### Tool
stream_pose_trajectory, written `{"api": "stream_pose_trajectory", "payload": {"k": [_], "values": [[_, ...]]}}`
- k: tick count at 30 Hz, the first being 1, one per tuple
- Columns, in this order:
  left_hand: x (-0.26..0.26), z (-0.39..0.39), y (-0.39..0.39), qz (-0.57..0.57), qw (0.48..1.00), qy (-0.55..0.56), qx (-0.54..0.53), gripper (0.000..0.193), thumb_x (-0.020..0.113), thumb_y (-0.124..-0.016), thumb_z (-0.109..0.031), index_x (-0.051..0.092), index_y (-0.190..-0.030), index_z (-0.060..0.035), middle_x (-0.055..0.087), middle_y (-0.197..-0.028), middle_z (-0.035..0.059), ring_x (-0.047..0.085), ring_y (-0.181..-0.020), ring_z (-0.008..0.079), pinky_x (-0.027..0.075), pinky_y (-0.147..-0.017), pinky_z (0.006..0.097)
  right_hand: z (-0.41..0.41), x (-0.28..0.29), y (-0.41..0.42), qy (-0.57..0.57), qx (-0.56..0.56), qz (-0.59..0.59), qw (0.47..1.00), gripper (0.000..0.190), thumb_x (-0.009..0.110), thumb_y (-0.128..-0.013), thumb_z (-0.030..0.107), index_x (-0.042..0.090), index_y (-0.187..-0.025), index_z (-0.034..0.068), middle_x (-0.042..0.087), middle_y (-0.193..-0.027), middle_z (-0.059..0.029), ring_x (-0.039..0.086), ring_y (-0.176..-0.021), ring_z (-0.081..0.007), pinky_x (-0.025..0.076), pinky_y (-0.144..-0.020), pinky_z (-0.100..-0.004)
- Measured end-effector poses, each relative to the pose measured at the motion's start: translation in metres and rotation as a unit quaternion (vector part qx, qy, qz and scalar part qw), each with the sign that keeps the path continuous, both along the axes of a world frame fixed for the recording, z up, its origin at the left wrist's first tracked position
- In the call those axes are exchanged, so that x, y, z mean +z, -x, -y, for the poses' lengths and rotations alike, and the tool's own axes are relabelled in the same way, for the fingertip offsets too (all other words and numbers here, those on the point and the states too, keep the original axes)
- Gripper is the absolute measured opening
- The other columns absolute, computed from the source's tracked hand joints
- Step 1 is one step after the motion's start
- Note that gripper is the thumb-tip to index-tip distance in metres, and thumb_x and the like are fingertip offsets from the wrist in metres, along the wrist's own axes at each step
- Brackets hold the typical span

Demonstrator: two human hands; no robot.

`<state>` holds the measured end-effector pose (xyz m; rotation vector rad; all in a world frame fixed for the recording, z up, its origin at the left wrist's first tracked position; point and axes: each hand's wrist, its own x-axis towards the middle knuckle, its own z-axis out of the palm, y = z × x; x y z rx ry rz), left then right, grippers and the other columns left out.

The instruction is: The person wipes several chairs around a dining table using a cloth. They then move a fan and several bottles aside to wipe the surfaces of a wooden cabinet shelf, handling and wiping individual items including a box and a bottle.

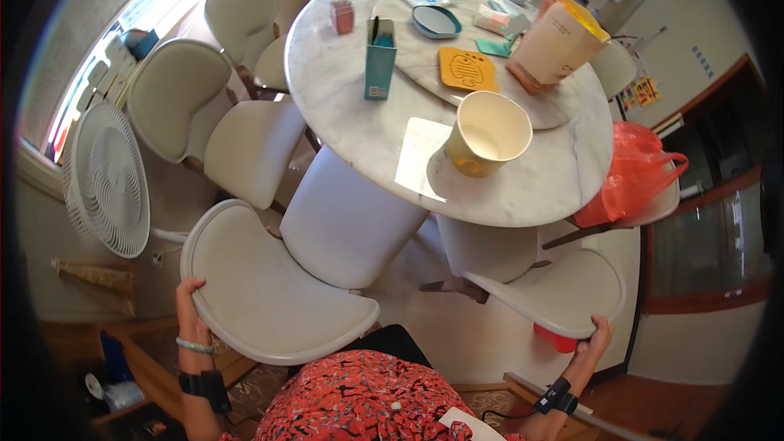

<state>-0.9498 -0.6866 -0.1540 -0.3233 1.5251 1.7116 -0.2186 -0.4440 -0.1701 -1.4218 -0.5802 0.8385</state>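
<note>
My left hand (192,309) grips the outer rim of a cream padded chair backrest (269,288), its fingers curled over the edge. That chair's seat (352,214) reaches partly under a round marble table (361,135). At the right, my right hand (594,342) holds the rim of a second chair's backrest (569,294). The seat (490,248) of this one is also partly beneath the tabletop. Close to the table's near edge stands a paper bucket (471,162) with its open mouth up, beside a bright patch of light.
On the table are a teal box (380,67), a yellow trivet (468,69), a paper bag (557,43) and a blue-rimmed dish (436,21). A red plastic bag (631,177) rests on a chair at right. A white fan (109,177) stands left, near more chairs (177,98).
</note>
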Motion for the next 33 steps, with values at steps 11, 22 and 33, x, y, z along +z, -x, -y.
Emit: {"api": "stream_pose_trajectory", "payload": {"k": [11, 22, 33], "values": [[-0.006, 0.003, 0.006, -0.017, 1.0, 0.008, -0.025, 0.049, 0.061, -0.07, -0.018, 0.058, -0.114, 0.0026, 0.063, -0.102, 0.0165, 0.063, -0.088, 0.0311, 0.057, -0.081, 0.0393, 0.011, 0.002, -0.025, 0.055, -0.034, 0.021, 0.998, 0.058, 0.053, -0.071, 0.0, 0.049, -0.129, -0.002, 0.055, -0.115, -0.0127, 0.055, -0.102, -0.0267, 0.047, -0.091, -0.0359], [-0.023, 0.016, 0.024, -0.06, 0.995, -0.021, -0.078, 0.045, 0.057, -0.071, -0.016, 0.058, -0.112, 0.0033, 0.064, -0.104, 0.0169, 0.065, -0.091, 0.0322, 0.058, -0.086, 0.0419, 0.013, -0.008, -0.034, 0.035, -0.029, 0.046, 0.998, 0.057, 0.055, -0.071, 0.002, 0.048, -0.127, -0.001, 0.057, -0.114, -0.014, 0.057, -0.102, -0.028, 0.047, -0.09, -0.0371], [-0.021, -0.004, -0.026, -0.12, 0.993, 0.008, -0.013, 0.051, 0.058, -0.07, -0.015, 0.055, -0.117, 0.004, 0.059, -0.111, 0.0164, 0.06, -0.098, 0.0326, 0.053, -0.089, 0.0408, 0.013, -0.011, -0.039, 0.043, -0.052, 0.093, 0.993, 0.039, 0.057, -0.075, 0.01, 0.048, -0.113, 0.003, 0.052, -0.092, -0.0093, 0.056, -0.081, -0.0227, 0.051, -0.066, -0.0373]]}}
